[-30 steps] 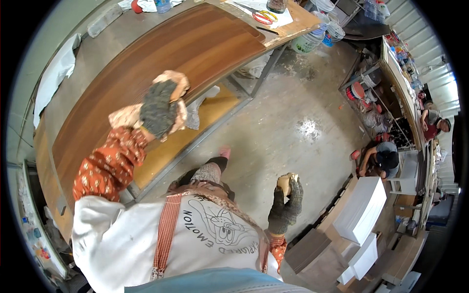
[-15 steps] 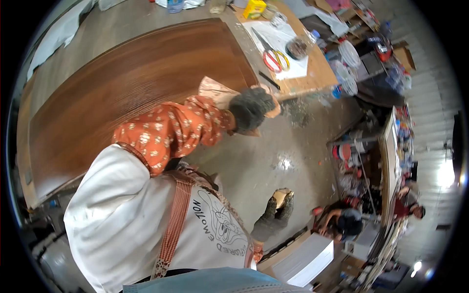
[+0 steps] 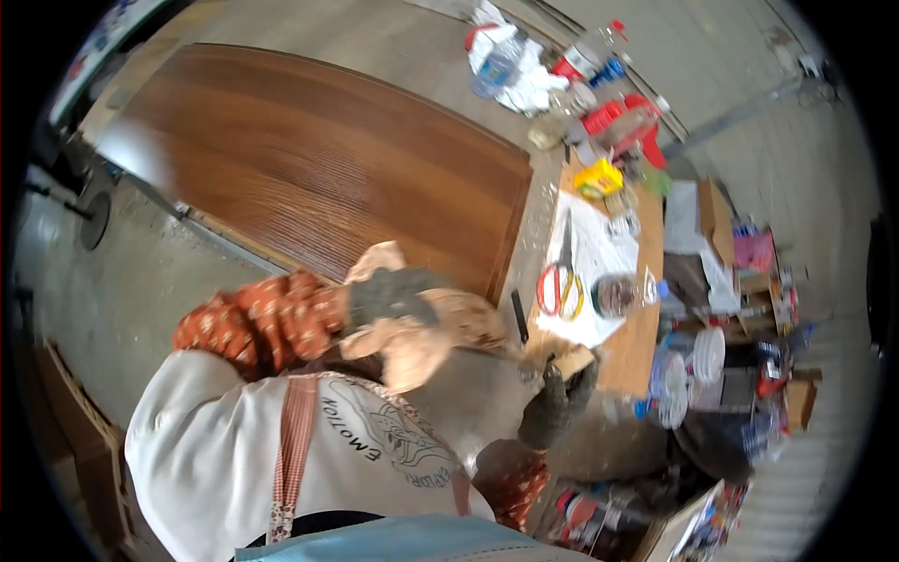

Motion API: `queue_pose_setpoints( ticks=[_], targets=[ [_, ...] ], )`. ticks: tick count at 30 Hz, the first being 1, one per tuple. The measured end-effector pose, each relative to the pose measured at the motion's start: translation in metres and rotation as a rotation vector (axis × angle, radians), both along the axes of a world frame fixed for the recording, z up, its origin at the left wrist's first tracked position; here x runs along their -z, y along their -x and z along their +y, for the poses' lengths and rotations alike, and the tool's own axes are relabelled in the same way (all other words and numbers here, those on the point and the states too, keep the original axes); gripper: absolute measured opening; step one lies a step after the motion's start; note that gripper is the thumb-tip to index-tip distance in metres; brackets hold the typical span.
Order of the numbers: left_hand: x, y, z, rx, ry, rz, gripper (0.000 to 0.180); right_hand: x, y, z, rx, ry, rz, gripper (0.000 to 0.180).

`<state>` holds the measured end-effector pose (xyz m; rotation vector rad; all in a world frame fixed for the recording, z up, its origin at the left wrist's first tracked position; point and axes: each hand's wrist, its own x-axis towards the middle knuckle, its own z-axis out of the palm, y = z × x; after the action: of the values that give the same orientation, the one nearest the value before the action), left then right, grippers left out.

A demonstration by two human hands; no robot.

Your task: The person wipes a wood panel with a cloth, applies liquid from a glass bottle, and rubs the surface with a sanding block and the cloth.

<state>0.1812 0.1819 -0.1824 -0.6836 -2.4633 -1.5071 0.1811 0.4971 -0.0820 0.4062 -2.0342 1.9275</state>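
Note:
My left hand [image 3: 386,298], in a dark grey glove, is closed on a crumpled peach-coloured cloth [image 3: 401,354]. Hand and cloth are at the near edge of a glossy brown wood-grain panel [image 3: 328,159], and the cloth is smeared by motion. My right hand [image 3: 559,407], gloved the same way, grips a small tan block [image 3: 573,362] between thumb and fingers. I cannot tell what the block is made of. It is at the near end of a light wooden board [image 3: 629,361], close to a thin black stick [image 3: 520,316].
On the board lie white paper [image 3: 585,225], scissors [image 3: 567,251] with red and yellow handles, a jar of dark stuff [image 3: 615,295] and a yellow box [image 3: 597,178]. Bottles [image 3: 588,51] and crumpled white plastic stand behind. Tubs and boxes [image 3: 709,354] crowd the right.
The view has turned to the right. My left hand has drawn the cloth back from the panel's right end to its near edge. My right hand has come up beside the board with the block.

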Motion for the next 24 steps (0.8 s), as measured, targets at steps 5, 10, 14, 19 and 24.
queue_pose_setpoints(
  ticks=[5, 10, 14, 19, 24],
  targets=[
    [0.02, -0.105, -0.052, -0.481, 0.063, -0.196, 0.043, 0.0, 0.129, -0.094, -0.436, -0.17, 0.116, 0.036],
    [0.038, -0.17, -0.045, -0.756, 0.095, -0.279, 0.042, 0.036, 0.277, -0.214, -0.58, -0.375, 0.236, 0.022],
    [0.054, -0.156, -0.039, -0.739, 0.129, -0.247, 0.041, 0.089, 0.384, -0.256, -0.474, -0.371, 0.208, 0.028],
    [0.062, -0.147, -0.044, -0.747, 0.158, -0.268, 0.04, 0.079, 0.343, -0.291, -0.405, -0.462, 0.132, 0.051],
    [0.048, -0.131, -0.043, -0.685, 0.192, -0.26, 0.04, 0.062, 0.3, -0.267, -0.432, -0.463, 0.129, 0.043]
  ],
)
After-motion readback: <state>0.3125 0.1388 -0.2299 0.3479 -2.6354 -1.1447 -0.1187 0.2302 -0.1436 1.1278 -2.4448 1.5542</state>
